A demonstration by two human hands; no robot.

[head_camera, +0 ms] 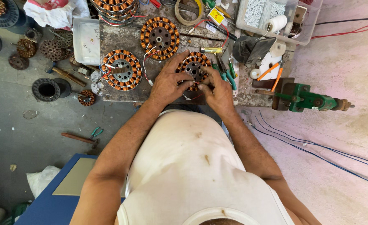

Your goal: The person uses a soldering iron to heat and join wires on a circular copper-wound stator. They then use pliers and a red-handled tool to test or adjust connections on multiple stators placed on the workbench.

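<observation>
A worn, stained grey workbench is seen from above, standing on a dusty grey concrete floor that turns pale pink at the right. Blue and red cables are laid across that pale part. A green bench vice is fixed at the bench's right corner.

A round stator wound with copper-orange coils lies at the near edge of the bench, between the two hands. The left hand is laid on its left rim, fingers spread over the windings. The right hand is pressed against its lower right side, fingertips pinched narrowly at thin red and white wires; exactly what is gripped cannot be told.

Two similar copper-wound stators lie to the left and behind. A clear rectangular plastic tub holding white pieces stands at the far right corner, with a white thread spool at its front. A small yellow rectangular label lies near a roll of tape. A white shallow plastic tray sits at the left end.
</observation>
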